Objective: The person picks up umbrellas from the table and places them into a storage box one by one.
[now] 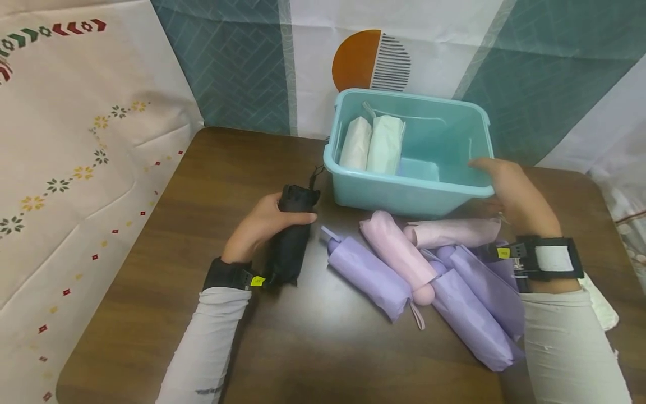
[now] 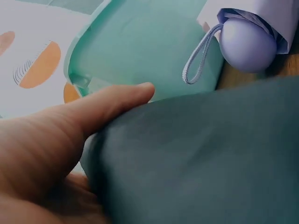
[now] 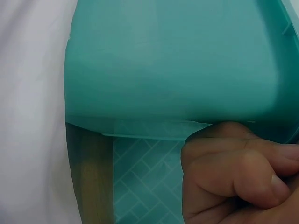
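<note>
Fingers and thumb of the left hand (image 1: 267, 221) wrap the far end of a black folded umbrella (image 1: 290, 249), just left of a turquoise plastic bin (image 1: 404, 193); whether that umbrella touches the wood-grain table (image 1: 166, 235) cannot be told. The right hand (image 1: 520, 193) grips the bin at its right end, thumb over the rim and the other fingers bent against the outside. Inside, a cream umbrella (image 1: 355, 145) and a mint umbrella (image 1: 386, 146) lean side by side at the left end. Lavender umbrellas (image 1: 370, 276) and pink umbrellas (image 1: 397, 249) lie close together on the table before the bin.
</note>
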`<action>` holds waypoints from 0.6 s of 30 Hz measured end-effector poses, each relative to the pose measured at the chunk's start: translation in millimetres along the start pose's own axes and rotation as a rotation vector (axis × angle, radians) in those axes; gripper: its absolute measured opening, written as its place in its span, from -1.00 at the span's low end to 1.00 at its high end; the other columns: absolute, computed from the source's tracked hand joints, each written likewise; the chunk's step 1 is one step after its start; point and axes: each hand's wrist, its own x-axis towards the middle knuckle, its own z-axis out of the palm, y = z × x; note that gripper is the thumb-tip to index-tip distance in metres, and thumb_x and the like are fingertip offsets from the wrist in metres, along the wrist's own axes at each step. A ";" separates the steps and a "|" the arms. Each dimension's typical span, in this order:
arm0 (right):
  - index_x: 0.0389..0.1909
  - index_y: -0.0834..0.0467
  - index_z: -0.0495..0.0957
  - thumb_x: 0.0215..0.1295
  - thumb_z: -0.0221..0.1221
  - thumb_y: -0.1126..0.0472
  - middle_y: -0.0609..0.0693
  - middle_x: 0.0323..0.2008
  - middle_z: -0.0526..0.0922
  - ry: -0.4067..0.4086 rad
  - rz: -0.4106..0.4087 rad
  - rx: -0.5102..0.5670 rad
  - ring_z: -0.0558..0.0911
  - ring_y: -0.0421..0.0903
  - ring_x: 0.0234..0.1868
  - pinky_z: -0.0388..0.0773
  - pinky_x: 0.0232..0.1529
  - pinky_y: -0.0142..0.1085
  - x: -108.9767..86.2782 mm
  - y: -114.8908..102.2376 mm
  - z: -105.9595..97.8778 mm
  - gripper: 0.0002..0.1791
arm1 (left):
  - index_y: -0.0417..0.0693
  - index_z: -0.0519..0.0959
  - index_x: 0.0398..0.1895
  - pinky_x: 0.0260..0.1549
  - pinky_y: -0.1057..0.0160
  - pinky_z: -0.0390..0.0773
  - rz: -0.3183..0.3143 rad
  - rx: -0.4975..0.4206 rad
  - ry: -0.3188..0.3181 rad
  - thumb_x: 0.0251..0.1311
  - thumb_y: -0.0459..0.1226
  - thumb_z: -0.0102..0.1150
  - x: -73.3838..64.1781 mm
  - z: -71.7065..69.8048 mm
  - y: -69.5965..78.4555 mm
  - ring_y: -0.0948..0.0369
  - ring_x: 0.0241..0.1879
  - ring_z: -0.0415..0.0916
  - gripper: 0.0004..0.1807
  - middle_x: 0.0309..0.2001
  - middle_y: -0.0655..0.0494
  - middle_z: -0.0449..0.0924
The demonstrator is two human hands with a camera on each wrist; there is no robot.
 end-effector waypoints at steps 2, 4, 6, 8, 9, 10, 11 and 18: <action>0.45 0.22 0.07 0.27 -0.02 0.57 0.32 0.39 0.06 0.014 -0.042 -0.061 0.14 0.26 0.29 0.17 0.17 0.24 -1.6 0.7 -0.2 -0.28 | -0.04 0.37 0.16 -0.17 0.00 0.46 0.029 -0.028 0.000 0.03 -0.09 0.41 1.2 0.7 -1.1 -0.05 -0.11 0.49 -0.36 -0.03 -0.06 0.50; 0.44 0.22 0.08 0.25 -0.01 0.58 0.33 0.38 0.07 0.016 -0.054 -0.080 0.14 0.27 0.29 0.15 0.18 0.25 -2.0 0.8 -0.2 -0.27 | 0.01 0.34 0.19 -0.17 -0.01 0.44 0.070 -0.061 0.006 0.02 -0.12 0.41 5.0 1.2 -5.8 -0.06 -0.10 0.46 -0.34 -0.01 -0.06 0.48; 0.46 0.19 0.06 0.31 -0.05 0.54 0.30 0.40 0.03 0.011 -0.019 -0.039 0.15 0.25 0.28 0.20 0.15 0.24 -1.8 -0.1 0.5 -0.30 | 0.02 0.33 0.18 -0.20 -0.01 0.44 0.102 -0.086 0.011 0.02 -0.14 0.42 9.9 1.2 -11.6 -0.06 -0.11 0.45 -0.34 -0.02 -0.06 0.46; 0.45 0.22 0.08 0.27 -0.02 0.57 0.32 0.39 0.06 0.013 -0.038 -0.066 0.15 0.26 0.28 0.19 0.15 0.24 -2.1 -0.5 0.3 -0.28 | 0.01 0.31 0.18 -0.21 0.00 0.46 0.115 -0.114 -0.002 0.04 -0.18 0.40 9.5 1.1 -11.4 -0.06 -0.13 0.49 -0.36 -0.03 -0.08 0.48; 0.44 0.23 0.08 0.25 0.00 0.58 0.32 0.38 0.07 0.015 -0.051 -0.083 0.15 0.27 0.29 0.17 0.16 0.25 -2.4 -0.5 0.0 -0.27 | 0.01 0.31 0.17 -0.22 -0.01 0.47 0.117 -0.127 -0.015 0.06 -0.19 0.39 9.4 1.2 -11.1 -0.07 -0.15 0.52 -0.37 -0.05 -0.10 0.50; 0.44 0.24 0.09 0.22 0.02 0.59 0.33 0.38 0.09 0.016 -0.070 -0.106 0.16 0.28 0.29 0.18 0.16 0.25 -2.8 -0.4 -0.3 -0.26 | 0.01 0.31 0.16 -0.24 -0.02 0.49 0.115 -0.141 -0.026 0.07 -0.20 0.38 9.4 1.6 -11.0 -0.08 -0.17 0.55 -0.38 -0.06 -0.12 0.53; 0.42 0.26 0.10 0.17 0.05 0.62 0.34 0.36 0.11 0.021 -0.089 -0.132 0.16 0.28 0.28 0.16 0.17 0.25 -3.2 -0.4 -0.7 -0.23 | 0.00 0.30 0.16 -0.25 -0.02 0.50 0.115 -0.155 -0.038 0.08 -0.21 0.38 9.3 2.0 -10.7 -0.09 -0.19 0.57 -0.39 -0.08 -0.14 0.54; 0.37 0.34 0.16 0.01 0.13 0.68 0.40 0.28 0.20 0.043 -0.174 -0.215 0.19 0.32 0.26 0.12 0.20 0.24 -3.6 -0.1 -1.1 -0.18 | -0.02 0.27 0.16 -0.27 -0.02 0.57 0.087 -0.246 -0.071 0.08 -0.30 0.36 9.6 5.1 -10.2 -0.15 -0.27 0.63 -0.39 -0.08 -0.22 0.51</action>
